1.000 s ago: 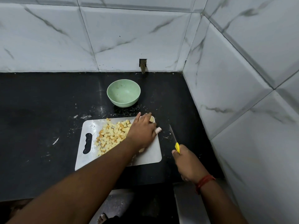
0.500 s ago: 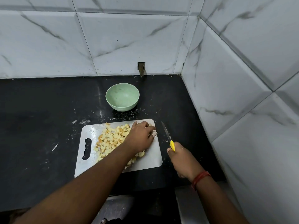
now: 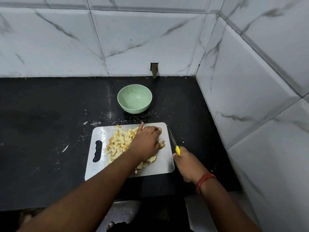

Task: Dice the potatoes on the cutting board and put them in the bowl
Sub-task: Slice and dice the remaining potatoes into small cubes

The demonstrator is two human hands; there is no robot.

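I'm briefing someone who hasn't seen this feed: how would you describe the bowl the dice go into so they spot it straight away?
Start at the black countertop that runs into the tiled corner. Just beyond the far edge of the white cutting board, toward the back wall, stands the bowl. It is pale green, round and holds no potato, the only vessel on the counter, set apart from the yellow diced potatoes heaped on the board.

bowl (image 3: 134, 98): pale green
my knife (image 3: 177, 150) handle: yellow
potato dice (image 3: 120, 142): yellow
board (image 3: 164, 164): white
counter (image 3: 41, 131): black

Diced potatoes (image 3: 119, 143) piled on cutting board (image 3: 160, 166); green bowl (image 3: 134, 98) behind.
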